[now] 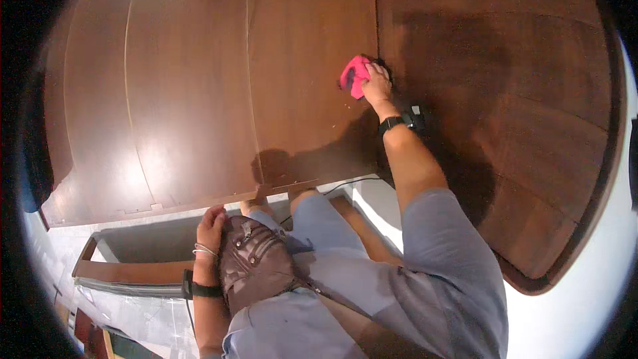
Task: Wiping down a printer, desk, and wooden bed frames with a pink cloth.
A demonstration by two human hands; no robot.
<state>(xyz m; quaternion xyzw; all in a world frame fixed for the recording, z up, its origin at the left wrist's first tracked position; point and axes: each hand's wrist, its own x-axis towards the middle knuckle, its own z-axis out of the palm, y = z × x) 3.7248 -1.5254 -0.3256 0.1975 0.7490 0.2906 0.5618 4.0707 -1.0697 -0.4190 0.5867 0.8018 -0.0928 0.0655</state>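
Observation:
My right hand [377, 83] presses a bunched pink cloth [355, 77] with dark patches onto a brown wooden surface [309, 60], beside the dark seam between two panels. A watch and a black strapped device are on that forearm. My left hand [212, 223] rests by the surface's near edge, above a brown bag [256, 259] worn at my front; its fingers are loosely bent, and nothing shows in them. Small pale specks lie on the wood just below the cloth.
A darker wooden panel [538, 75] with a raised, rounded rim stands at the right. Below the near edge, a drawer-like box [134, 271] with a brown rim sits at lower left. A thin black cable [349, 183] runs under the edge. Dark, unclear objects are at the far left.

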